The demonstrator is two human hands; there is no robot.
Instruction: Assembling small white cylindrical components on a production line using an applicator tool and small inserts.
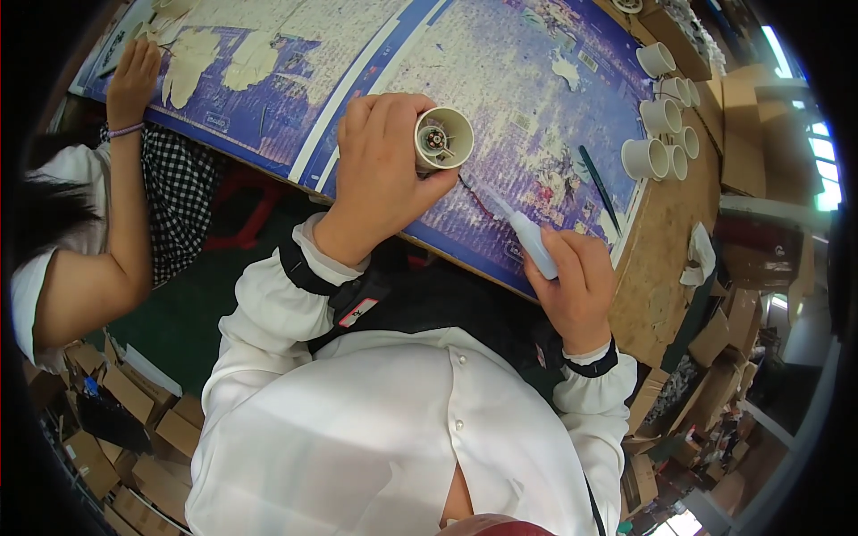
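My left hand (pixel 380 161) is closed around a white cylindrical housing (pixel 458 122), holding it above the table with its open end facing up. Inside that housing a small round part with a dark, coppery centre shows, and a thin wire trails from beneath it toward the lower right. In my right hand (pixel 579 284) is a translucent squeeze bottle (pixel 533 244), its narrow nozzle slanting up and left, apart from the housing. How the underside of the housing looks is hidden by my fingers.
Several similar white cylinders (pixel 645 159) stand at the table's right side. A dark green thin tool (pixel 599 190) lies near them on the blue-printed table cover (pixel 500 80). Another person's hand (pixel 134 76) rests at the far left. Cardboard boxes (pixel 134 393) crowd the floor.
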